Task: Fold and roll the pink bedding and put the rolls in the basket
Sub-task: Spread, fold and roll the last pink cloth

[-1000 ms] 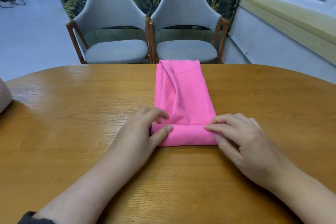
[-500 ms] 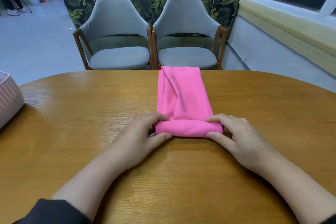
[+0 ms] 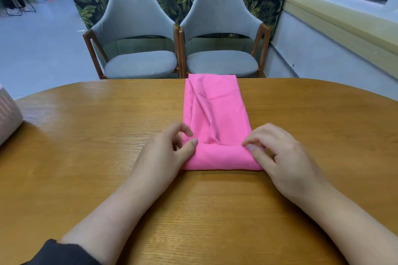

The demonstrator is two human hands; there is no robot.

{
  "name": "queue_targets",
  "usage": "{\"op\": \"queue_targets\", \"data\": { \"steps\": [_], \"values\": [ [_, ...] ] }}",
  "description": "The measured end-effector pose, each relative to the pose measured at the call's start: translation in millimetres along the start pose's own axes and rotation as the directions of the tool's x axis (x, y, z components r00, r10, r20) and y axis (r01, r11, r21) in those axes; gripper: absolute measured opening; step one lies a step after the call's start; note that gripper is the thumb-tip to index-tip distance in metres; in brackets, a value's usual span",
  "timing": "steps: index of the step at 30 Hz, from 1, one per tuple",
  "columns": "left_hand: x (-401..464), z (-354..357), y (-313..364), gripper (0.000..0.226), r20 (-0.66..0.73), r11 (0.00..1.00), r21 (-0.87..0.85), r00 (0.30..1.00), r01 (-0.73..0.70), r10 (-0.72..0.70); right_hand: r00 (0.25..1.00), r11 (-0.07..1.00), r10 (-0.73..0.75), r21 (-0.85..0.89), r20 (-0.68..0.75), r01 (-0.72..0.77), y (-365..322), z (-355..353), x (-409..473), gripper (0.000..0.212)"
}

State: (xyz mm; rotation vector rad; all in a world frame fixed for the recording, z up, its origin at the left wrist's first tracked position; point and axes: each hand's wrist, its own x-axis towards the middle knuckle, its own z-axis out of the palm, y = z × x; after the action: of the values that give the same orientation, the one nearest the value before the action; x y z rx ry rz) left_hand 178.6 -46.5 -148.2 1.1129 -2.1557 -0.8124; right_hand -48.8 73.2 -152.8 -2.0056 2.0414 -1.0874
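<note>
Roll (image 3: 219,157) grew fatter; basket (image 3: 8,114) sits well left, chairs (image 3: 140,49) behind.

The pink bedding (image 3: 215,114) is a long folded strip; its near end, rolled up, lies between the left hand (image 3: 165,153) and right hand (image 3: 282,157). The basket (image 3: 8,116) stands far left of them.

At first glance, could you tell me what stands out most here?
A pink cloth lies mid-table, its near end rolled, stretching to the far edge. The left hand and right hand pinch the roll's two ends. Two grey chairs stand behind the table.
</note>
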Motion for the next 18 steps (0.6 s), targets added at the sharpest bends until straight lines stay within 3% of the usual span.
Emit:
{"op": "queue_targets", "data": {
  "steps": [2,4,7,12,18],
  "values": [
    [0.7,-1.8,-2.5,0.006,-0.026,0.970,0.094,0.973,-0.226,0.230,0.997,0.996,-0.076,-0.043,0.025,0.077,-0.1,-1.5,-0.4,0.028],
    [-0.9,-2.4,-6.5,0.016,0.043,0.895,0.156,0.908,-0.417,0.416,0.993,0.998,-0.045,-0.043,0.109,0.050,4.0,-5.0,-1.3,0.036],
    [-0.2,-3.2,-8.6,0.024,0.075,0.903,0.183,0.921,-0.390,0.382,0.994,0.997,-0.036,-0.058,0.107,0.042,7.7,-3.4,-0.9,0.036],
    [-0.3,-4.6,-4.1,0.028,0.116,0.889,0.147,0.900,-0.435,0.421,0.994,0.995,-0.099,-0.003,0.037,0.099,0.1,3.0,1.0,0.016],
    [-8.7,-15.1,-3.7,0.043,0.241,0.856,0.302,0.902,-0.421,0.358,0.990,0.997,-0.081,0.004,0.116,0.081,0.3,2.0,4.0,0.038]
  ]
}}
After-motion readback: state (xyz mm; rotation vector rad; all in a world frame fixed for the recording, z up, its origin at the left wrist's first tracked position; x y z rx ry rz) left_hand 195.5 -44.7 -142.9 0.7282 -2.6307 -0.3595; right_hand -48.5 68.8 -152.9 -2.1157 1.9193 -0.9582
